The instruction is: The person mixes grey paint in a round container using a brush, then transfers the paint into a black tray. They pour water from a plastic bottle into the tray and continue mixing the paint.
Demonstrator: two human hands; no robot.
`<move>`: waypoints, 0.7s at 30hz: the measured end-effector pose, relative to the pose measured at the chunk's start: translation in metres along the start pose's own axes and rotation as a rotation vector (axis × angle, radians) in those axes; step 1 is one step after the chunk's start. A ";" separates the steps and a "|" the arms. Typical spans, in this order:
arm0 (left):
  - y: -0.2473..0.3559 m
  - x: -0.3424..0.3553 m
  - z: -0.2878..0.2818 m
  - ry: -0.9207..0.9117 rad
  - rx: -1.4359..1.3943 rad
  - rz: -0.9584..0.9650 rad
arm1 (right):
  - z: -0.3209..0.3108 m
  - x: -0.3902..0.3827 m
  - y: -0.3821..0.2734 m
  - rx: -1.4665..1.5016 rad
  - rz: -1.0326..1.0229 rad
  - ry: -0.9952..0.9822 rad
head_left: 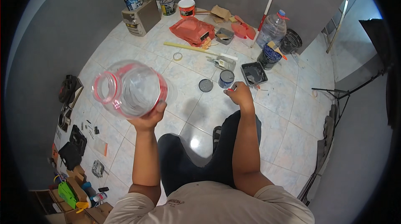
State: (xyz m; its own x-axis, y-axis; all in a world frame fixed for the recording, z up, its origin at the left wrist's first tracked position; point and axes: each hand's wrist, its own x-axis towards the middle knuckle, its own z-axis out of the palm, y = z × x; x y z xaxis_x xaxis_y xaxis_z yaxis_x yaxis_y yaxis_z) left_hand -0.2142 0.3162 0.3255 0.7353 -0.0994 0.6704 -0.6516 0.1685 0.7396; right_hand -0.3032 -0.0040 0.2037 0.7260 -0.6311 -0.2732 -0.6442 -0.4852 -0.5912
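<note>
A large clear plastic bottle [140,86] with red bands is held up by my left hand [151,116], which wraps round its side. The bottle's open mouth tilts up and to the left; I see no liquid inside. My right hand [241,96] is closed above my right knee, with a small red thing [230,90] showing at its fingertips. What kind of thing that is, I cannot make out. Just beyond this hand a small paint can [226,78] stands on the floor. Its grey-coated round lid [205,85] lies to the left of it.
Right of the can lies a black paint tray [253,73], with a dark paint bucket [269,55] behind. A large water bottle [273,27], striped pole [267,7] and red plastic bag [192,31] are near the far wall. A tripod [340,94] stands right; tools and boxes [77,178] lie left.
</note>
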 end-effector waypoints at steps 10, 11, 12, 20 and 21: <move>0.011 0.036 0.028 -0.044 0.385 0.456 | 0.009 0.015 0.020 -0.142 -0.094 0.101; 0.016 0.038 0.025 -0.032 0.398 0.440 | 0.010 0.015 0.019 -0.110 -0.103 0.091; 0.023 0.042 0.022 -0.021 0.399 0.421 | 0.012 0.015 0.014 -0.115 -0.066 0.059; 0.113 0.088 0.057 0.105 -0.054 0.662 | 0.008 0.010 0.016 -0.094 -0.011 0.089; 0.127 0.085 0.057 0.070 -0.058 0.590 | 0.008 0.010 0.015 -0.092 -0.007 0.076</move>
State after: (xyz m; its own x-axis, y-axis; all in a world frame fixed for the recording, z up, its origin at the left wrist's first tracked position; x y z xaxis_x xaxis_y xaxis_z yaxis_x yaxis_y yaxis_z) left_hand -0.2450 0.2729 0.4795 0.2640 0.0917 0.9602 -0.9439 0.2293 0.2376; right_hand -0.3037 -0.0127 0.1860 0.7126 -0.6699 -0.2084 -0.6608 -0.5411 -0.5202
